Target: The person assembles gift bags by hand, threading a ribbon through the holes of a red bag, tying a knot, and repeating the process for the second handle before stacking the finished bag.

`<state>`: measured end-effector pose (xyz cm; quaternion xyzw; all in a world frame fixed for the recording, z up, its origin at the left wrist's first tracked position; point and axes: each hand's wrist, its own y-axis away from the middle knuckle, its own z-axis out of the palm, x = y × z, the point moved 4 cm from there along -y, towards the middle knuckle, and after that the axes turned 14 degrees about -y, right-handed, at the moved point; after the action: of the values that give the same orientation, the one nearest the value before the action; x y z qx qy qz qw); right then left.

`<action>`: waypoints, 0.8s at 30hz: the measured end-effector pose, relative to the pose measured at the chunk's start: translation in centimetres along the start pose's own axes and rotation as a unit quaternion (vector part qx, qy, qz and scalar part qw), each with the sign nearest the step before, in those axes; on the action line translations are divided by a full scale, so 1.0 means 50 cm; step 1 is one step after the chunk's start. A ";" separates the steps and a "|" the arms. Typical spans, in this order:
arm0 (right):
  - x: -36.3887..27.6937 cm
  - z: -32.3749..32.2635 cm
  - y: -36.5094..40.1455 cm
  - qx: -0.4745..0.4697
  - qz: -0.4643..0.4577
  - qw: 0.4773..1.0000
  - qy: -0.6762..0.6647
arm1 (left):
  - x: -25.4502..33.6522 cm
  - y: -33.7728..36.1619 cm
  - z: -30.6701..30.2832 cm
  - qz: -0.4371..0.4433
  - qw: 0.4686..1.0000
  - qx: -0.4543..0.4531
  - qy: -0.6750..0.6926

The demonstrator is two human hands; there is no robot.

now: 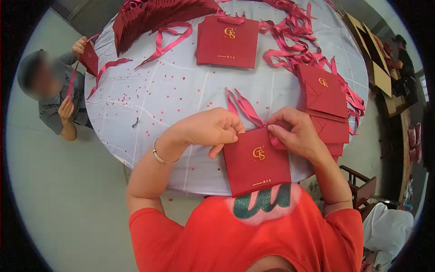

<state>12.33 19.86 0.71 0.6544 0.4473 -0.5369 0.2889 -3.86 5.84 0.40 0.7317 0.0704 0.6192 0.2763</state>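
A dark red paper gift bag with gold lettering lies flat at the near table edge, against my chest. My left hand is closed at its top left corner, fingers curled over the rim. At the top right, my right hand pinches a pink ribbon between thumb and fingers. Two ribbon ends stick up beyond the bag's top edge. Exactly how the ribbon passes through the bag is hidden by my fingers.
A stack of similar bags lies ahead, another pile at right. Loose ribbons heap behind it. Many folded bags fan out at far left. Red dots dot the white tablecloth. A person at left holds a bag and ribbon.
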 end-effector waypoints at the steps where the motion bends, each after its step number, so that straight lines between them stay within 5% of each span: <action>1: 0.004 0.001 0.000 0.000 0.014 1.000 -0.017 | -0.001 0.000 -0.001 0.000 1.000 0.001 0.001; 6: 0.021 0.002 0.000 0.002 0.057 0.995 -0.082 | 0.002 0.001 0.000 0.003 1.000 -0.015 0.019; 12: -0.006 -0.001 -0.002 0.014 -0.007 1.000 -0.018 | 0.008 0.000 0.002 0.006 1.000 0.024 0.008; 17: -0.080 0.014 0.013 0.073 -0.219 0.970 0.076 | 0.007 0.001 0.003 0.003 0.999 0.049 0.007; 24: -0.103 0.060 0.038 -0.006 -0.294 0.953 0.064 | 0.005 -0.003 0.011 -0.043 0.988 0.115 -0.092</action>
<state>12.58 15.06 4.69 0.5249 0.6412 -0.5521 0.0927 -3.22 5.92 0.51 0.8087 0.1467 0.5245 0.2220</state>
